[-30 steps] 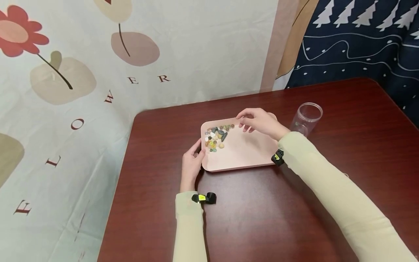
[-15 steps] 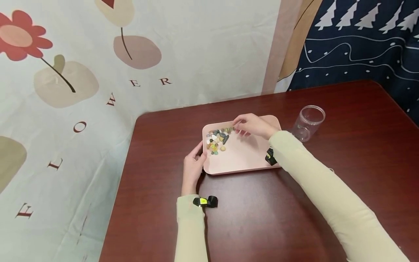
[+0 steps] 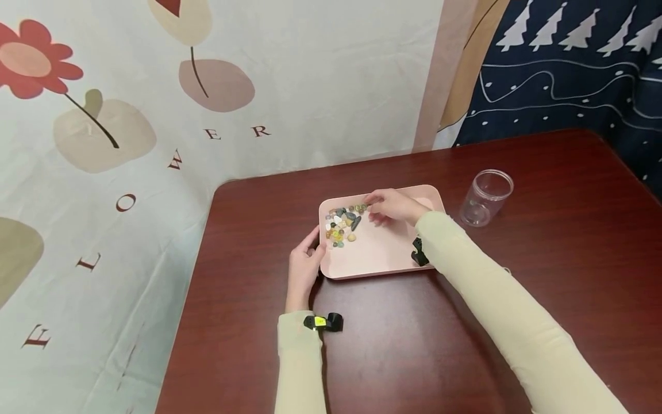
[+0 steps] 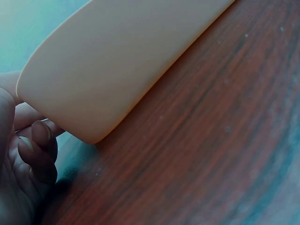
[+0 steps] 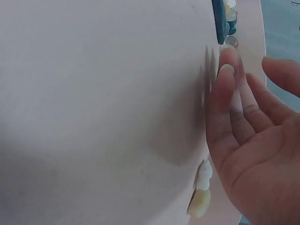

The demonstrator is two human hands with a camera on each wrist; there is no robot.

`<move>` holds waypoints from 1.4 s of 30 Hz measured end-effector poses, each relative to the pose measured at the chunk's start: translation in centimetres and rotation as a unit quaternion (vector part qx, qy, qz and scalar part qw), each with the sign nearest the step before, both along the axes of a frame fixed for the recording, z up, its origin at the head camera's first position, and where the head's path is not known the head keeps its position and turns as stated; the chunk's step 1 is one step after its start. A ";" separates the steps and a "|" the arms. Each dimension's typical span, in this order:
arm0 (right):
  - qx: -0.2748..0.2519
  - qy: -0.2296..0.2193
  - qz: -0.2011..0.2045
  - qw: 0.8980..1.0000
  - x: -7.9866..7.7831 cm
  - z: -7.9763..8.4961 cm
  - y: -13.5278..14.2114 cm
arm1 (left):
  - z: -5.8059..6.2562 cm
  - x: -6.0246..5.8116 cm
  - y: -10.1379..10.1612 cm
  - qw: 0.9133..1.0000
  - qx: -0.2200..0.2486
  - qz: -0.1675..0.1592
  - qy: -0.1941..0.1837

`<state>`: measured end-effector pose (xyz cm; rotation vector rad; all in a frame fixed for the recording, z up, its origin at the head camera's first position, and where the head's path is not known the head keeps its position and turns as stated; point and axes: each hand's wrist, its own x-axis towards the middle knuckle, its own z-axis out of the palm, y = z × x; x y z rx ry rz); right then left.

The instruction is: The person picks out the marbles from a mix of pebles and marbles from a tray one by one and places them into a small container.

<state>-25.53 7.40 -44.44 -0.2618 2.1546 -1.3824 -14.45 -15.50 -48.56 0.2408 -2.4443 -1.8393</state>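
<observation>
head view: the left hand [image 3: 303, 268] grips the pink tray [image 3: 380, 256]. the right hand [image 3: 393, 206], uncurled, is beside small stones [image 3: 351, 237].

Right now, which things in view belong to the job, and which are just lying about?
Likely the job:
pink tray, gripped at its edge by the left hand
stones on it, with the right hand close by

Likely just there:
clear jar, apart from both hands, role unclear
table, only a support
flower-print cloth and tree-print cloth, backdrop
</observation>
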 end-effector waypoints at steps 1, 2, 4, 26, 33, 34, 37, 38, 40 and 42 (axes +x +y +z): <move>0.004 -0.004 0.001 1.000 -0.1 -0.1 0.0 | 0.5 0.2 0.1 1.000 0.000 -0.002 -0.001; 0.007 -0.008 0.000 1.000 -0.1 -0.2 -0.1 | 1.0 0.4 0.2 1.000 -0.001 -0.002 -0.002; 0.015 -0.013 0.000 1.000 -0.1 -0.4 -0.1 | 1.0 0.4 0.2 1.000 -0.002 -0.004 -0.005; 0.020 -0.022 -0.015 0.999 0.3 -1.3 -0.2 | -1.2 0.6 -0.3 1.000 -0.008 0.018 -0.015; 0.027 -0.018 -0.019 0.999 0.0 -1.1 -0.2 | -0.4 0.5 -0.2 1.000 0.002 0.007 -0.010; 0.029 -0.017 -0.020 0.999 -0.1 -1.1 -0.2 | 0.1 0.6 -0.1 1.000 -0.002 0.005 -0.010; 0.038 -0.007 -0.017 0.999 -0.1 -1.0 -0.3 | 1.6 1.0 0.3 1.000 -0.010 0.000 -0.007; 0.045 0.001 -0.013 0.999 -0.1 -1.0 -0.3 | 2.1 1.2 0.4 1.000 -0.012 0.000 -0.005; 0.057 0.016 -0.007 0.998 0.0 -0.9 -0.4 | 3.0 1.5 0.7 1.000 -0.022 0.002 -0.003; 0.071 0.030 0.000 0.997 0.0 -0.8 -0.5 | 3.2 1.6 0.8 1.000 -0.024 0.004 -0.004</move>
